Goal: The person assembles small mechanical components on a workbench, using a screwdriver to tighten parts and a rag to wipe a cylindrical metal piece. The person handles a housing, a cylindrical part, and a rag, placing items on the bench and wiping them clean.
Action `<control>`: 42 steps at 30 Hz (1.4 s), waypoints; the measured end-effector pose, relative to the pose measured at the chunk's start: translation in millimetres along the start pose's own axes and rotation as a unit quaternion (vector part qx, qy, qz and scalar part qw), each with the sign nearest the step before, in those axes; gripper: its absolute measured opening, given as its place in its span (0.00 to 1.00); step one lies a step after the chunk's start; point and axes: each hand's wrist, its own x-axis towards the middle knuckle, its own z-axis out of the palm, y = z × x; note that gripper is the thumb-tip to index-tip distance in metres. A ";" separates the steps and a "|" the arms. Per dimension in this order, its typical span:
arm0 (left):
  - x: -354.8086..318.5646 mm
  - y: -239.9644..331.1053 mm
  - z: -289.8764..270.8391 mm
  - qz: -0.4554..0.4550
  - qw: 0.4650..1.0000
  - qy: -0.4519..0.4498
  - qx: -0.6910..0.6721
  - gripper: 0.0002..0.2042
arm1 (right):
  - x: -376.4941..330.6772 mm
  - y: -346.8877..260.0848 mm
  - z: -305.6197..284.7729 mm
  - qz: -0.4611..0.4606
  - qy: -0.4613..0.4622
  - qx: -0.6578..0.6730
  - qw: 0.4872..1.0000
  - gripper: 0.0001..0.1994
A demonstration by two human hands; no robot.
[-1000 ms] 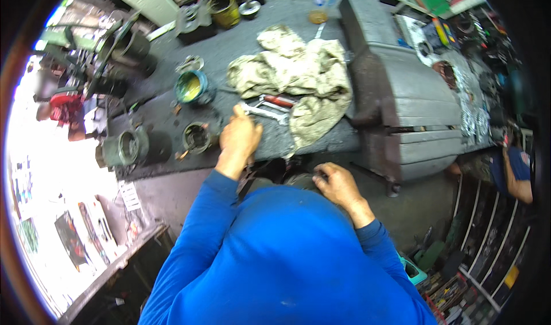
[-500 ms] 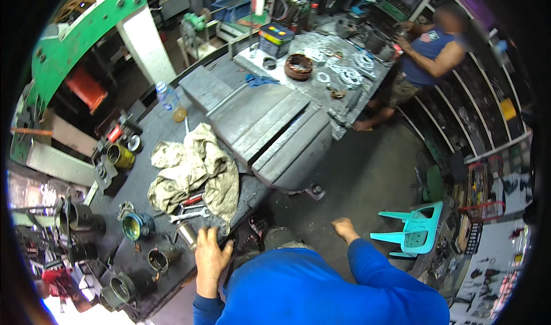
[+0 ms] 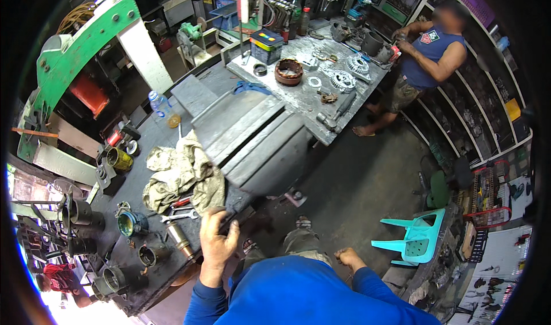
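My left hand (image 3: 217, 242) is at the edge of the dark workbench (image 3: 150, 178), thumb and fingers apart, with nothing in it. Close to its fingertips lie an open-end wrench (image 3: 182, 215), a red-handled tool (image 3: 182, 201) and a crumpled cream cloth (image 3: 186, 178). A brassy metal cylinder (image 3: 179, 239) rests just left of that hand. Over the floor, to the right of my body, my right hand (image 3: 350, 258) hangs with fingers curled in and no object showing. Ahead of me a large grey bench vise (image 3: 247, 144) juts past the bench edge.
Metal housings (image 3: 152, 253) stand along the left bench. A stator ring (image 3: 288, 72) and gear-like parts lie on the far table (image 3: 275, 98). A co-worker (image 3: 430, 58) stands at the far right by shelves. A turquoise plastic chair (image 3: 416, 239) is on the floor at right.
The vise and bench have shifted slightly left in my view. My right hand has dropped lower, nearer my body, with its fingers curled. My left hand stays by the bench edge.
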 end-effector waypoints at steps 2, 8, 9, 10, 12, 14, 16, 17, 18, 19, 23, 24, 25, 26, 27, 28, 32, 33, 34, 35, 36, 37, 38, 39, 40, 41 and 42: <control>14.6 20.8 11.5 0.023 0.996 0.066 0.050 0.14 | 23.4 -16.2 -26.0 -0.030 0.006 0.011 0.999 0.15; 84.0 47.3 52.9 0.071 0.919 0.342 0.182 0.15 | 109.7 -25.7 -138.3 -0.068 0.021 -0.019 0.997 0.16; 94.6 48.0 55.7 0.045 0.906 0.368 0.202 0.15 | 120.8 -22.1 -162.5 -0.079 0.003 -0.022 0.997 0.16; 104.8 47.2 58.1 -0.015 0.910 0.368 0.190 0.17 | 132.5 -21.3 -190.2 -0.066 -0.010 -0.028 0.997 0.16; 120.2 40.1 61.8 -0.165 0.912 0.368 0.080 0.23 | 151.9 -21.8 -242.1 -0.040 -0.014 -0.029 0.999 0.16; 123.6 29.6 59.8 -0.222 0.915 0.326 0.086 0.24 | 167.1 -20.8 -287.4 -0.025 0.018 0.059 0.998 0.15; 118.2 17.9 53.0 -0.241 0.918 0.286 0.133 0.20 | 183.7 -20.2 -320.5 0.015 0.056 0.142 0.988 0.12; 112.6 12.5 48.6 -0.229 0.921 0.241 0.200 0.20 | 196.0 -21.9 -335.0 0.009 0.053 0.122 0.991 0.12; 106.5 7.3 43.4 -0.217 0.930 0.223 0.195 0.20 | 207.8 -21.0 -348.7 0.010 0.046 0.105 0.993 0.11; 100.9 1.8 38.8 -0.214 0.934 0.230 0.172 0.20 | 220.8 -21.4 -358.9 0.016 0.044 0.087 0.995 0.11; 84.1 -22.6 18.4 -0.246 0.915 0.215 0.236 0.24 | 268.7 -50.0 -368.7 -0.059 0.056 -0.050 0.995 0.12; 79.0 -27.7 13.0 -0.187 0.899 0.152 0.366 0.25 | 273.8 -67.9 -363.3 -0.066 0.092 -0.022 0.993 0.14; 71.1 -32.1 11.6 -0.193 0.914 0.205 0.292 0.24 | 275.1 -88.6 -366.6 -0.095 0.058 0.011 0.994 0.16; 69.3 -36.0 5.7 -0.235 0.912 0.258 0.218 0.24 | 273.7 -115.9 -366.1 -0.144 0.077 0.001 0.987 0.16; 63.9 -36.9 4.4 -0.235 0.912 0.280 0.184 0.24 | 266.1 -141.8 -373.1 -0.213 0.085 0.025 0.973 0.15; 65.2 -36.8 0.1 -0.266 0.899 0.311 0.157 0.24 | 259.2 -173.7 -381.6 -0.265 0.125 -0.003 0.956 0.15; 77.4 -4.5 23.8 -0.125 0.862 0.289 0.397 0.24 | 234.3 -317.3 -454.1 -0.377 0.214 -0.037 0.900 0.16; 85.5 8.4 41.3 -0.120 0.819 0.324 0.457 0.23 | 229.9 -352.8 -476.3 -0.407 0.240 -0.026 0.881 0.15; 96.2 21.8 63.2 -0.114 0.781 0.359 0.498 0.23 | 225.4 -386.4 -500.7 -0.432 0.245 -0.018 0.868 0.15; 108.3 35.7 86.6 -0.112 0.755 0.386 0.519 0.22 | 222.8 -420.7 -523.2 -0.451 0.266 -0.022 0.851 0.16; 120.8 47.6 114.5 -0.110 0.736 0.408 0.529 0.22 | 220.3 -453.0 -545.8 -0.495 0.264 0.004 0.828 0.16; 131.6 58.3 144.5 -0.115 0.726 0.423 0.530 0.21 | 219.6 -485.2 -562.1 -0.521 0.299 0.010 0.799 0.15; 141.5 66.7 172.6 -0.119 0.728 0.428 0.522 0.21 | 218.6 -513.2 -578.5 -0.531 0.315 -0.002 0.787 0.14; 149.8 73.0 202.9 -0.132 0.737 0.424 0.510 0.20 | 216.7 -537.4 -590.3 -0.532 0.285 0.031 0.796 0.13; 155.7 78.7 231.9 -0.149 0.751 0.419 0.488 0.20 | 216.8 -561.6 -596.3 -0.536 0.288 0.029 0.793 0.13; 160.6 81.3 260.9 -0.170 0.761 0.412 0.470 0.19 | 217.7 -585.2 -600.6 -0.560 0.283 0.035 0.778 0.12; 161.6 84.2 291.7 -0.197 0.778 0.399 0.444 0.19 | 218.4 -605.1 -602.8 -0.571 0.252 0.042 0.780 0.12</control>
